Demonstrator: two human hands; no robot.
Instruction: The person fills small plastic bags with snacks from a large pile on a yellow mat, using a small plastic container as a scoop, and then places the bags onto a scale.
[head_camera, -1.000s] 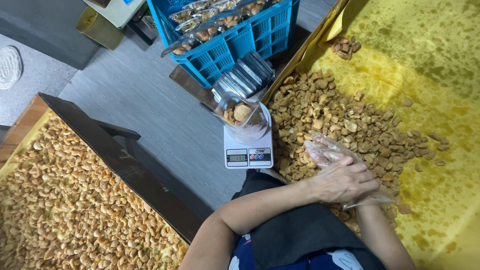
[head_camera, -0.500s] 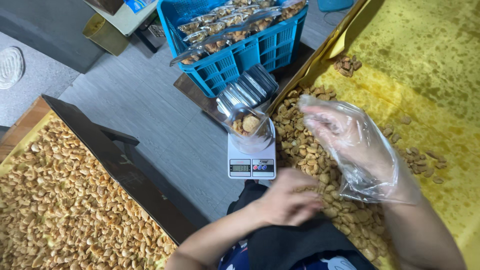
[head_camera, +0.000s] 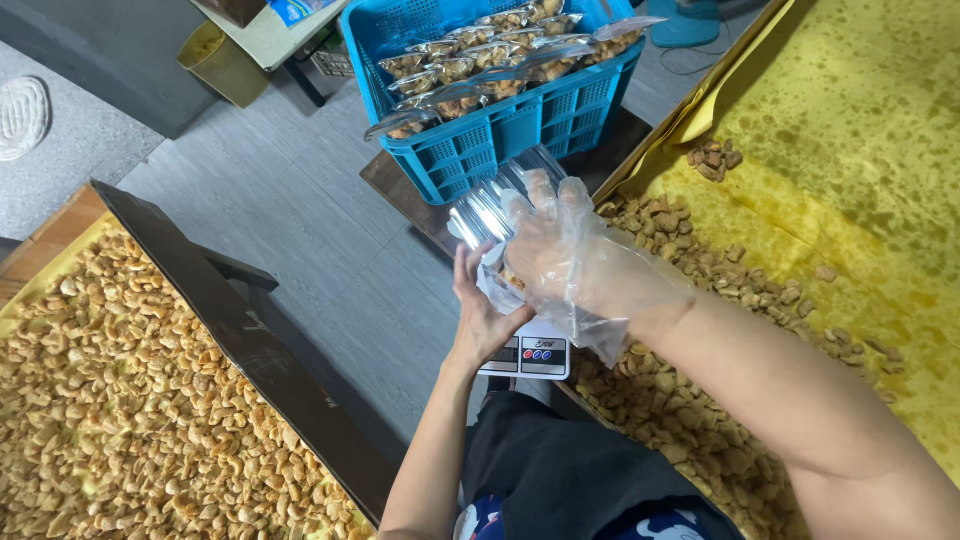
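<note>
Over the small scale (head_camera: 527, 355), the bare left hand (head_camera: 480, 318) and plastic-gloved right hand (head_camera: 565, 255) together cup a clear container of nuts (head_camera: 500, 275) (fingers loosely curled), a weighing step that calls for gentle setting-down.

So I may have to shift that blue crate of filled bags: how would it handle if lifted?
The blue crate looks like stiff moulded plastic, so it probably won't flex. Packed with filled bags, it's likely fairly heavy. The heaped bags might slide if tilted.

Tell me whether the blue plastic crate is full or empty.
Full: the blue plastic crate holds rows of clear packs of nuts up to its rim.
</note>
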